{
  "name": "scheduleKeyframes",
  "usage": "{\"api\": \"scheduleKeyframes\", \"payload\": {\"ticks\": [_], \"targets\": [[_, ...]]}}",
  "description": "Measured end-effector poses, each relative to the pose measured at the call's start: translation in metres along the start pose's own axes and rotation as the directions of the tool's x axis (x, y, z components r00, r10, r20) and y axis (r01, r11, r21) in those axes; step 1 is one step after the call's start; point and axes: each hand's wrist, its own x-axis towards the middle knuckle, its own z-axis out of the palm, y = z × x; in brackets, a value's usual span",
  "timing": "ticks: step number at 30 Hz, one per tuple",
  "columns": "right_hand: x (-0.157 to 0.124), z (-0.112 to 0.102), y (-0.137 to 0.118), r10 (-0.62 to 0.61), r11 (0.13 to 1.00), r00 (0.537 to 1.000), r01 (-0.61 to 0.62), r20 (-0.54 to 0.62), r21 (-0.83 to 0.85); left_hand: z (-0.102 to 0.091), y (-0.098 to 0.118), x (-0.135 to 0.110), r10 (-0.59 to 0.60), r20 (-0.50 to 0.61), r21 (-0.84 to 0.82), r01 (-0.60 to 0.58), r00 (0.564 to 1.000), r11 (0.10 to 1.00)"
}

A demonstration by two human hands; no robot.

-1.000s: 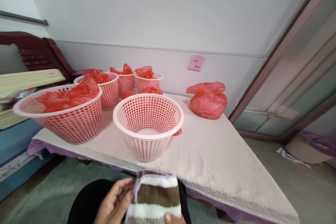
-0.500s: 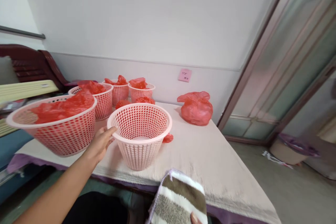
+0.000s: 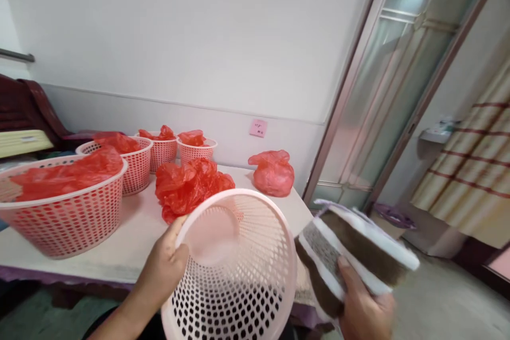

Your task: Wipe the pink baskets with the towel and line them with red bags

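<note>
A pink perforated plastic basket (image 3: 239,255) is tipped with its mouth toward me, and nothing lies inside it. My left hand (image 3: 167,255) grips its rim on the left side, thumb on the inner wall. On the right, my right hand (image 3: 362,297) is closed around a folded striped towel (image 3: 346,255) in brown, grey and white, with its thumb pressed on top. The towel is held beside the basket's rim. Crumpled red plastic bags (image 3: 191,183) lie on the table just behind the basket.
Several pink baskets holding red bags, the nearest basket (image 3: 79,218) among them, stand on the left of the table (image 3: 131,244). A knotted red bag (image 3: 273,174) sits at the back right. Beyond are a pink wall note (image 3: 258,127), a glass sliding door (image 3: 358,90) and a waste bin (image 3: 388,220).
My left hand has lifted the basket off the table and tilted its mouth toward me. My right hand has raised the towel up and to the right. The view has turned rightward.
</note>
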Motion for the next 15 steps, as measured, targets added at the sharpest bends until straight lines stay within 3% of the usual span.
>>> {"api": "scheduleKeyframes", "payload": {"ticks": [1,2,3,5,6,8,9,11,15], "targets": [[-0.005,0.011,-0.015,-0.136,0.99,0.989,0.137,0.066,-0.013,0.006,0.001,-0.007,0.038,0.033,0.046,-0.039,0.999,0.998],[-0.012,0.021,-0.028,-0.273,0.96,0.948,0.279,0.163,-0.016,0.012,0.001,-0.013,0.076,0.071,0.089,-0.083,0.995,0.993],[-0.02,0.032,-0.038,-0.39,0.912,0.873,0.409,0.293,-0.005,0.016,0.001,-0.019,0.115,0.11,0.121,-0.128,0.987,0.984],[-0.038,0.052,-0.051,-0.569,0.771,0.659,0.636,0.492,0.04,0.024,-0.002,-0.029,0.183,0.169,0.161,-0.211,0.968,0.964],[-0.047,0.061,-0.054,-0.626,0.677,0.529,0.734,0.573,0.061,0.026,-0.004,-0.033,0.212,0.182,0.183,-0.245,0.96,0.952],[-0.06,0.077,-0.055,-0.642,0.496,0.307,0.865,0.702,0.075,0.028,-0.01,-0.039,0.243,0.176,0.241,-0.281,0.954,0.929],[-0.064,0.084,-0.055,-0.622,0.423,0.229,0.903,0.749,0.075,0.029,-0.013,-0.041,0.255,0.159,0.276,-0.291,0.954,0.916],[-0.068,0.094,-0.054,-0.575,0.331,0.148,0.941,0.805,0.064,0.027,-0.02,-0.043,0.286,0.142,0.345,-0.318,0.948,0.883],[-0.071,0.105,-0.059,-0.525,0.283,0.091,0.956,0.846,0.073,0.024,-0.027,-0.044,0.368,0.139,0.421,-0.391,0.919,0.818]]}}
